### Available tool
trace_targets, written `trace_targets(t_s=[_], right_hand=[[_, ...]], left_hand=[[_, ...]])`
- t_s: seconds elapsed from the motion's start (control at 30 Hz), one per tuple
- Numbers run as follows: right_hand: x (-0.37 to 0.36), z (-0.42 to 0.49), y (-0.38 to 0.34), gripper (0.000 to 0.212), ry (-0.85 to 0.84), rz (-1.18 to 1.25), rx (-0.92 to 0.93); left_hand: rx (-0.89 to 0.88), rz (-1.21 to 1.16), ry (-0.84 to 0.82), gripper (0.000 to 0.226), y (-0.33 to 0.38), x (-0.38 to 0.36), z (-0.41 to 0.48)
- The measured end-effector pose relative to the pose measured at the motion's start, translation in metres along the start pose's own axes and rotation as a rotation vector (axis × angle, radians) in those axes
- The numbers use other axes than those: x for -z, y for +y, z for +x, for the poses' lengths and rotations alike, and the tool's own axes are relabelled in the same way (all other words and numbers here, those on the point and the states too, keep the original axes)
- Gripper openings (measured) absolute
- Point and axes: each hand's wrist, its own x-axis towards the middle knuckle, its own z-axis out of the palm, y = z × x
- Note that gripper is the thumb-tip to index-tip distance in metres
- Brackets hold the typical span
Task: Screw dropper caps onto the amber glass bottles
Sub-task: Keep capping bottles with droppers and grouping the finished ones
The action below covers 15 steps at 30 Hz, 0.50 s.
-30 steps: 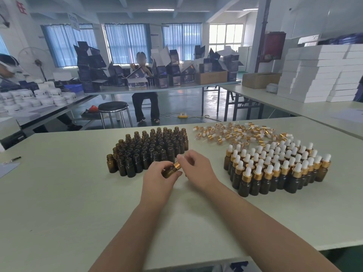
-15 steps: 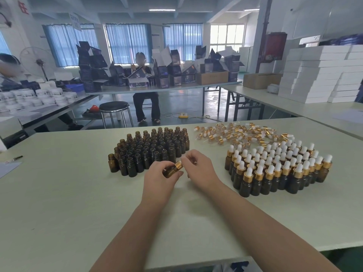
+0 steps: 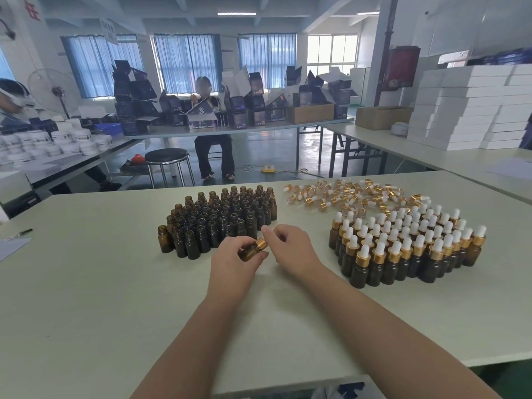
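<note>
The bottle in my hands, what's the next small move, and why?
Probably twist the gold cap down with the right hand, which pinches it: the left hand grips the tilted bottle, and the cap sits on its neck, but whether it's tight can't be seen.

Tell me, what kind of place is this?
Probably a small packing workshop. Rows of uncapped amber bottles and finished capped bottles crowd the table beside a pile of loose dropper caps, and flat white boxes are stacked high on the next table.
</note>
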Motion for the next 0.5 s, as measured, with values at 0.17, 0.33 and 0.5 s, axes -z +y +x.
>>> trace_targets(t_s=[0.17, 0.33, 0.5], right_hand=[[0.006, 0.001, -0.016, 0.034, -0.103, -0.151, 0.056], [0.033, 0.007, -0.046, 0.026, -0.330, -0.466, 0.199], [0.066, 0.023, -0.077, 0.031, -0.525, -0.752, 0.284]], left_hand=[[0.054, -0.044, -0.034, 0.014, -0.005, 0.000, 0.002], [0.063, -0.139, -0.122, 0.014, -0.005, -0.003, 0.002], [0.118, -0.149, -0.229, 0.041, -0.004, -0.002, 0.001]])
